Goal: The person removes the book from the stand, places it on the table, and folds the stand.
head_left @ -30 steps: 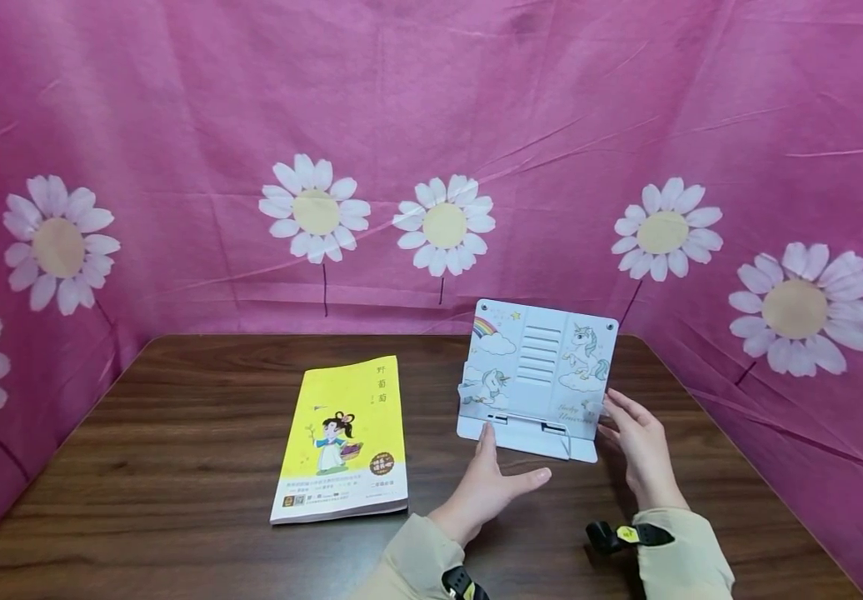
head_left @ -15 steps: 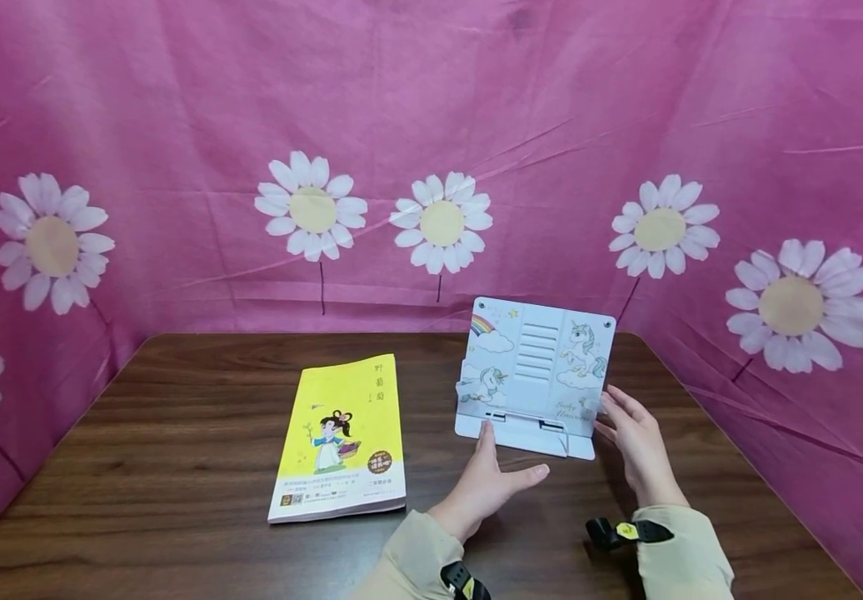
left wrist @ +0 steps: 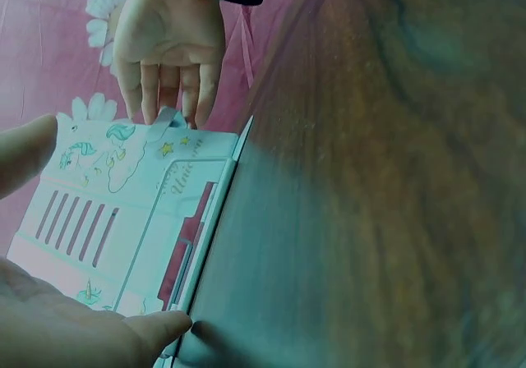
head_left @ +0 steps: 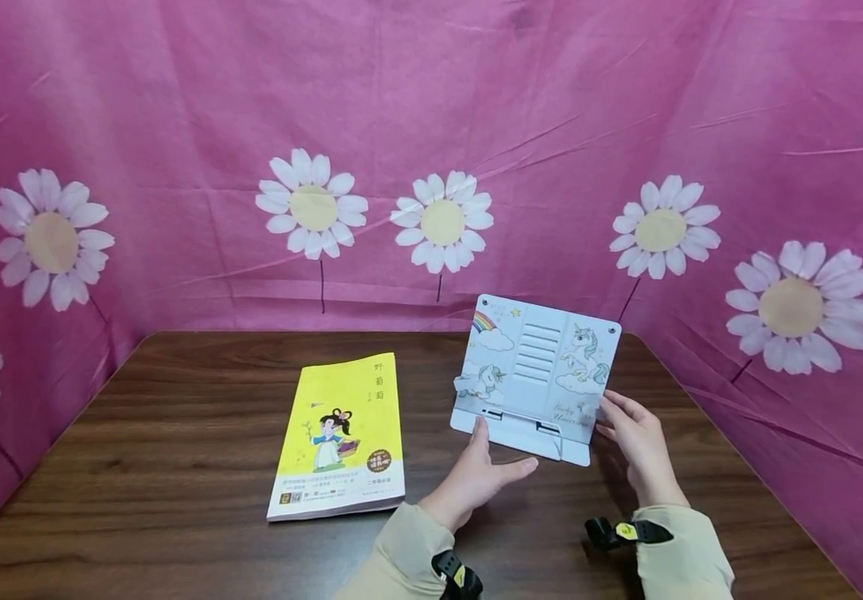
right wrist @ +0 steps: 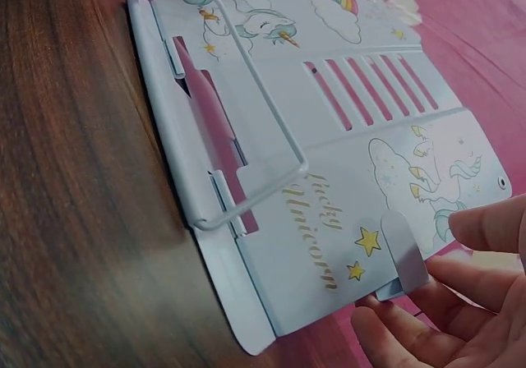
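A white metal book stand (head_left: 540,367) with unicorn and rainbow prints stands tilted on the table, its slotted panel leaning back. My left hand (head_left: 469,483) is at its lower left corner, fingers reaching to the ledge and the thumb stretched away. In the left wrist view a left finger (left wrist: 160,328) touches that bottom corner. My right hand (head_left: 637,446) holds the stand's right edge; in the right wrist view its fingers (right wrist: 427,319) are at the side clip (right wrist: 403,253) and partly hidden behind the panel. A wire page holder (right wrist: 275,134) spans the front.
Left of the stand a yellow-covered book (head_left: 341,433) lies flat on the dark wooden table (head_left: 139,467). A pink curtain (head_left: 431,100) with printed daisies hangs behind and along both sides.
The stand has turned slightly clockwise, its lower edge shifting left. My left hand has moved a little left with it; the right hand has barely moved. The book stays put.
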Available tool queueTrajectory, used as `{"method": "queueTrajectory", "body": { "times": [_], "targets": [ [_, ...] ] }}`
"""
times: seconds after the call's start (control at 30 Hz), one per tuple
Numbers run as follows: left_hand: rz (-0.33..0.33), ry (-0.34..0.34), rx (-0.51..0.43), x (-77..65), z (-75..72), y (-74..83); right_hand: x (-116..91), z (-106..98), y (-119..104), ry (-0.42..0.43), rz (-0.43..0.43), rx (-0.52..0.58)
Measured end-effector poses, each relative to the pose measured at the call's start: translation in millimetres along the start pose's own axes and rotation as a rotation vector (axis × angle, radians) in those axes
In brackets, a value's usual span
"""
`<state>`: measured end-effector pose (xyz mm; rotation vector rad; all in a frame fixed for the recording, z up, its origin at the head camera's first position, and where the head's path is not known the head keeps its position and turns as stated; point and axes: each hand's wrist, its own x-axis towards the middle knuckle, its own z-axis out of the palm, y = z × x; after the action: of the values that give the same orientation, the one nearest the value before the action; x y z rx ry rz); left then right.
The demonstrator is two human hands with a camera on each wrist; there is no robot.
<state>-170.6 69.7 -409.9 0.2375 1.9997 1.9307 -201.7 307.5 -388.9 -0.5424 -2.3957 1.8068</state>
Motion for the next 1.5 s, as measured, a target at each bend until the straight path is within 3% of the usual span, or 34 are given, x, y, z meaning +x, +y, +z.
{"method": "queueTrajectory", "body": {
  "times": [0.4,0.67,1.0,1.27,1.5],
  "targets": [
    [-0.012,0.001,0.013,5.1,-11.9,-2.6,1,-8,-1,-0.012,-0.015,-0.151],
    [-0.01,0.02,0.002,7.1,-14.6,-3.2,-2,-17,-2,-0.117,-0.035,-0.184],
    [-0.019,0.045,-0.02,8.4,-18.1,-4.6,-3,-16,-3,-0.178,-0.067,-0.15],
    [-0.061,0.121,-0.023,3.5,-3.5,-2.7,-2,-17,-2,-0.208,-0.059,-0.166],
    [-0.059,0.082,-0.056,-5.2,13.3,1.1,-3,-19,-4,-0.224,-0.054,-0.109]
  ]
}}
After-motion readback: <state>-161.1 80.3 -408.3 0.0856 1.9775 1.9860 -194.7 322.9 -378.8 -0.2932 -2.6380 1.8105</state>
